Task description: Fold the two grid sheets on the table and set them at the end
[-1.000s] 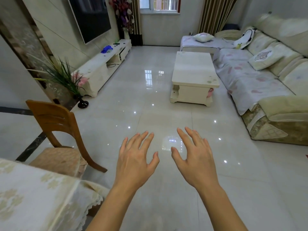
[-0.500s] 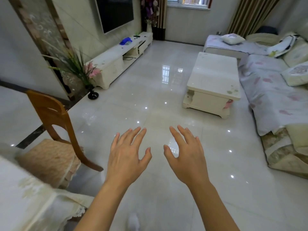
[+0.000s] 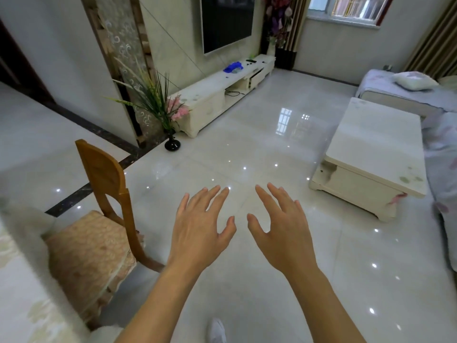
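Glossy tile floor (image 3: pixel 247 149) is filling most of the frame, and no grid sheets are showing anywhere; only a cloth-covered table (image 3: pixel 22 280) is edging into the lower left, with a wooden chair (image 3: pixel 103 184) beside it. Left hand (image 3: pixel 197 233) and right hand (image 3: pixel 284 233) are hovering empty, fingers spread, at centre. A hip is likely catching that chair, or a shoe (image 3: pixel 217 330) slipping.

Glossy white floor (image 3: pixel 247 149) tiles under the fingers (image 3: pixel 212 196), orange-brown wood chair (image 3: pixel 103 169) left of them with a tan patterned cushion (image 3: pixel 89 253), cream coffee bench (image 3: pixel 373 147) off right, blue thing (image 3: pixel 232 67) far beyond.
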